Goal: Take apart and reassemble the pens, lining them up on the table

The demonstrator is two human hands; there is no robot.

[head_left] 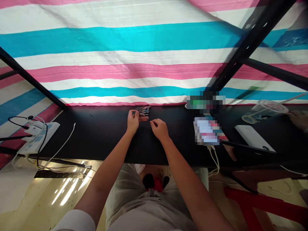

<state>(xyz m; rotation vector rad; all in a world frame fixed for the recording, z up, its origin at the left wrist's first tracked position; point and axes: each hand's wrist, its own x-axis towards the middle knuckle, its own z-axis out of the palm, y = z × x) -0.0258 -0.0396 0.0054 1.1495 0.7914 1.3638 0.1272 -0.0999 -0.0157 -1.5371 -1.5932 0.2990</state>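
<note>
Several slim pens [145, 109] lie side by side on the black tabletop, just beyond my hands. My left hand [133, 121] is closed around a thin pen-like item [141, 114] at the near edge of this row. To its right, my right hand [159, 127] pinches a small dark piece [150, 120], close to the tip of the item in my left hand. Whether the two pieces touch is too small to tell.
A power strip [31, 146] with cables stands at the left. On the right are a blurred phone-like object [207, 130], a white box [254, 138] and a clear cup [262, 112]. Another person's hand [298, 119] rests at the far right.
</note>
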